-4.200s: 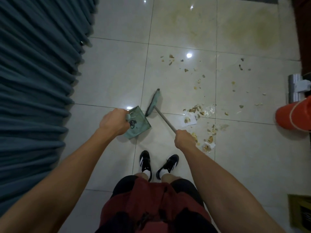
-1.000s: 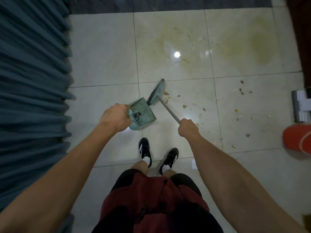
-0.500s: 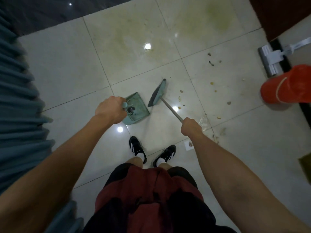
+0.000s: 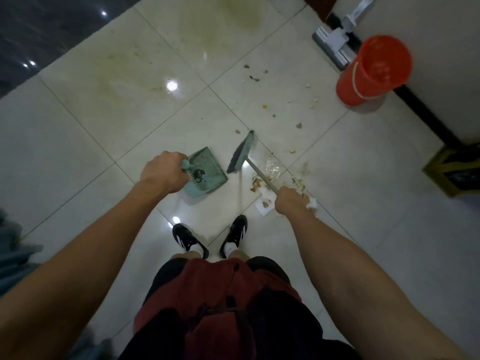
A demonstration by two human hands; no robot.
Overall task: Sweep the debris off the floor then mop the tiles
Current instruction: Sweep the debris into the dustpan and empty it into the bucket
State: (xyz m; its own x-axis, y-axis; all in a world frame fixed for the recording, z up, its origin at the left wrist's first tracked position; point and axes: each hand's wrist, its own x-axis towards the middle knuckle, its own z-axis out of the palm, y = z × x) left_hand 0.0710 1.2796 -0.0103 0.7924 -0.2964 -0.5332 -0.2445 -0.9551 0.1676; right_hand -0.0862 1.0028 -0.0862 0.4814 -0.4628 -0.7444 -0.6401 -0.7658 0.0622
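Observation:
My left hand (image 4: 162,174) grips the handle of a green dustpan (image 4: 207,171), held just above the pale floor tiles. My right hand (image 4: 292,201) grips the metal shaft of a small broom; its green brush head (image 4: 241,153) hangs right of the dustpan, apart from it. A pile of crumbs, paper scraps and a clear wrapper (image 4: 272,168) lies on the floor under the broom shaft and around my right hand. More loose crumbs (image 4: 298,125) are scattered toward the upper right. Yellowish stains (image 4: 244,14) mark the far tiles.
A red bucket (image 4: 374,70) stands at the upper right by a white wall, with a flat mop head (image 4: 335,46) behind it. A dark box with yellow trim (image 4: 454,171) sits at the right edge. My feet (image 4: 210,236) stand below the dustpan. Blue curtain (image 4: 13,242) at left.
The view has swung right: the bucket and mop now sit higher and more in view, the curtain has slid off left. The debris pile now lies beside my right hand. Both grips are unchanged.

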